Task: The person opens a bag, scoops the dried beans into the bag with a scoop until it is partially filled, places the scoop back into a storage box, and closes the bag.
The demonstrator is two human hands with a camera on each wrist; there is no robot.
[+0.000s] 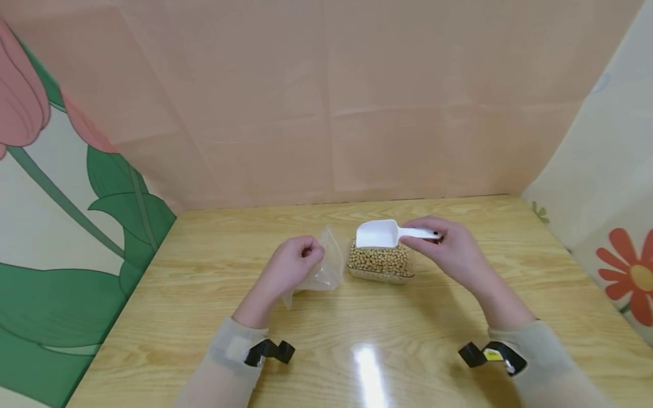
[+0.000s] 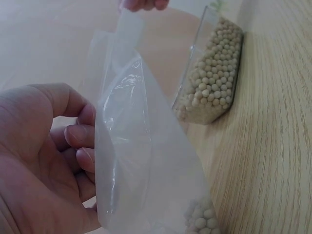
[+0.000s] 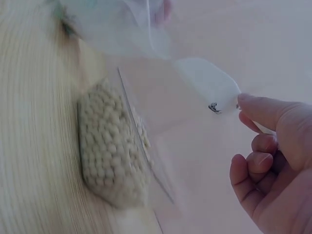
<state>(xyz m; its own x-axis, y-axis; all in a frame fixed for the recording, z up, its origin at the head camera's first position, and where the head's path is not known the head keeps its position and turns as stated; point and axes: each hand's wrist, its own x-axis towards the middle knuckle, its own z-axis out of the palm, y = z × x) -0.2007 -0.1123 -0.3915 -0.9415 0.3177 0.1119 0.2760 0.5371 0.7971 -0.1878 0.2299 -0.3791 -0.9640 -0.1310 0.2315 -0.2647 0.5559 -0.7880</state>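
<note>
Left hand (image 2: 39, 165) with gripped bag (image 2: 141, 161); beans (image 2: 204, 219) inside, left wrist view only; right hand (image 1: 454, 249), scoop (image 1: 378, 233) pinched

Head view: even lighting; elongated glare on wood-grain tabletop (image 1: 204, 283). Wrist views: hazy, low-contrast; soybeans (image 3: 109, 146) blurred at right wrist.

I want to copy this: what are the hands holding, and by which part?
The right hand holds the white scoop by its handle; the left hand holds the clear plastic bag by one edge.
</note>
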